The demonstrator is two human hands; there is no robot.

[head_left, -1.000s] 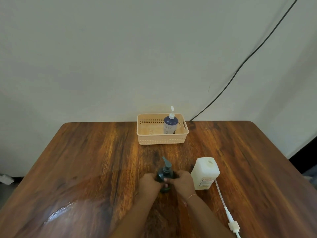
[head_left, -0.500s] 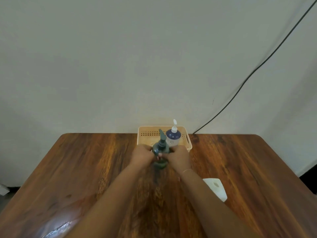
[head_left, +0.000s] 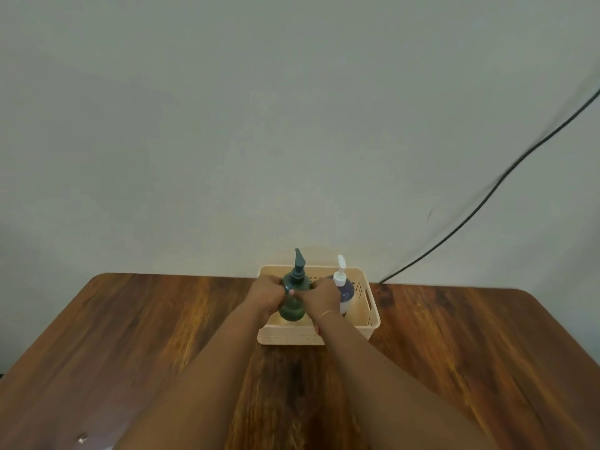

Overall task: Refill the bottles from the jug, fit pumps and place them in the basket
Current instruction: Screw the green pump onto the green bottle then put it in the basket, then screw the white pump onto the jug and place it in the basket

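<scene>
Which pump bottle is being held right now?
The dark green bottle, gripped between left hand and right hand over the basket; the blue, white-pumped bottle stands untouched inside.

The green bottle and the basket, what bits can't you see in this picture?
Head view only:
- Green bottle: its middle is covered by the left hand and right hand; whether its base touches the basket floor cannot be told.
- Basket: front wall partly behind the forearms.
- Blue bottle: label too small to read.

The green bottle (head_left: 293,306) has been carried from beside the jug to over the basket (head_left: 370,315), left of the blue bottle (head_left: 346,292).
</scene>
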